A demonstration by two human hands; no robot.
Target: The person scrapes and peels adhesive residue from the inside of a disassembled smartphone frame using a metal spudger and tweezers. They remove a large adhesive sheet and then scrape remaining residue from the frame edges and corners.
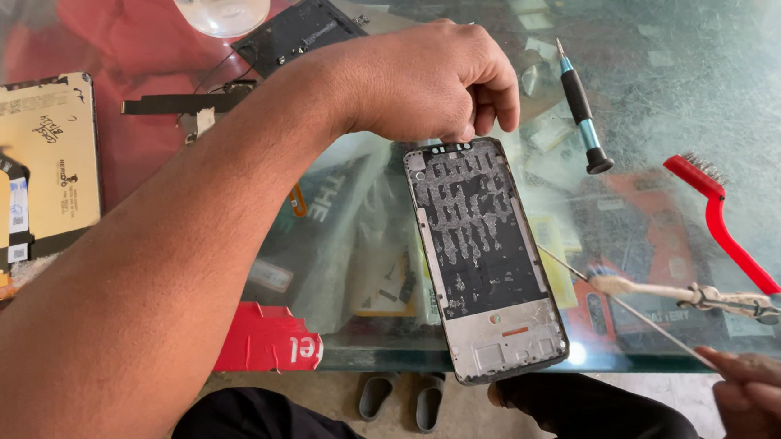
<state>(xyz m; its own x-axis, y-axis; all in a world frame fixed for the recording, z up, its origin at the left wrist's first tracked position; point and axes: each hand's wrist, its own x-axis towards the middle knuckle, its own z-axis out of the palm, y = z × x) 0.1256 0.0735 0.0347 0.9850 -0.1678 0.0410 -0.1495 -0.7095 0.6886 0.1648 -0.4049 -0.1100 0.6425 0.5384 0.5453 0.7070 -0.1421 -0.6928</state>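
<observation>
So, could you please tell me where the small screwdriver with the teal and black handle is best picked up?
Grip the screwdriver on its black mid-handle, coming from above with thumb and finger on its two long sides. It lies flat on the glass table, tip pointing away and round cap nearer, with bare glass on both sides. The left hand holds the phone frame close by, so the right side looks freer.

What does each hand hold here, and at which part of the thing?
The left hand grips the phone frame at its top edge. The right hand pinches the near end of a thin metal tool.
</observation>
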